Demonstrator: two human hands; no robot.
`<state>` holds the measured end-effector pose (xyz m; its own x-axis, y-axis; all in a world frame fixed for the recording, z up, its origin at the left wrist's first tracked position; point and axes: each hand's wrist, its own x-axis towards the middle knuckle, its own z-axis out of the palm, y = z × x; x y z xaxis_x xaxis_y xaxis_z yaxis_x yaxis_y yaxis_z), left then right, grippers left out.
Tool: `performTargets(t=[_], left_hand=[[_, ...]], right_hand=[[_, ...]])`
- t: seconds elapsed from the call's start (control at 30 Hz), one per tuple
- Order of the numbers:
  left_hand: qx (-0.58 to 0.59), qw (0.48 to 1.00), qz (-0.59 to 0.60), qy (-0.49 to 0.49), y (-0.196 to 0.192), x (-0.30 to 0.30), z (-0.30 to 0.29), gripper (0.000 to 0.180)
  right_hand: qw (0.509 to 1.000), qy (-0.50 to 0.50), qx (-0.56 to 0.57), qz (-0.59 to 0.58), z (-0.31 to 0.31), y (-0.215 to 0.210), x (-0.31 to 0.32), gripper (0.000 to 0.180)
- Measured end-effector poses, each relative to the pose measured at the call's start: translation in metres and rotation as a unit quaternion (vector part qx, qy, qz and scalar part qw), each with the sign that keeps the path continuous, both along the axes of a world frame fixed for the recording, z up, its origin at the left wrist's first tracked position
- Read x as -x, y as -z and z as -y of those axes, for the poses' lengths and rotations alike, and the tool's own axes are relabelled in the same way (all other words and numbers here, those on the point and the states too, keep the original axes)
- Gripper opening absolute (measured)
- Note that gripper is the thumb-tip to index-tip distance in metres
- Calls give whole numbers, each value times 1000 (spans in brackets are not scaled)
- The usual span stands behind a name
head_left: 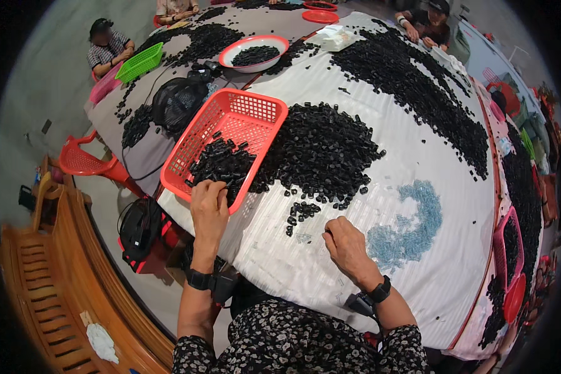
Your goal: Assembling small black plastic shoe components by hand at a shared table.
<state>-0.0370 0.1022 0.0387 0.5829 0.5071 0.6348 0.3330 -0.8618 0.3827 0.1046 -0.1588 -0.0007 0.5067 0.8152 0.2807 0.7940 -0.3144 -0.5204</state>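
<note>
Black small parts (221, 163) heaped in red basket (255, 103); basket long axis runs 7 to 1 o'clock. Left hand (209, 209) at basket's near rim, fingers curled into heap, grasp unclear. Right hand (346, 246) loosely clenched on white table cover (417, 156), possibly pinching something. Large black pile (321, 153) lies at 11 o'clock from right hand, nearer it; blue parts (408, 224) at 2 o'clock.

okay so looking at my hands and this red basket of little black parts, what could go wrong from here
The red basket seems to hang past the table edge by your left hand; pressing on that rim might tip it and spill the black parts. Your right hand lies between the loose black pieces and the pale blue pile, so a sweep could mix them.
</note>
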Motion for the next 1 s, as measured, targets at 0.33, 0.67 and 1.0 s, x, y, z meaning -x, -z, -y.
performTargets(t=[0.33, 0.67, 1.0], left_hand=[[60, 953, -119, 272, 36, -12, 89, 22], [88, 949, -168, 252, 46, -30, 84, 13], [113, 958, -88, 249, 54, -24, 85, 18]], right_hand=[[969, 91, -119, -198, 21, -24, -19, 6], [988, 104, -54, -98, 71, -32, -24, 6], [996, -60, 70, 21, 51, -18, 23, 14]])
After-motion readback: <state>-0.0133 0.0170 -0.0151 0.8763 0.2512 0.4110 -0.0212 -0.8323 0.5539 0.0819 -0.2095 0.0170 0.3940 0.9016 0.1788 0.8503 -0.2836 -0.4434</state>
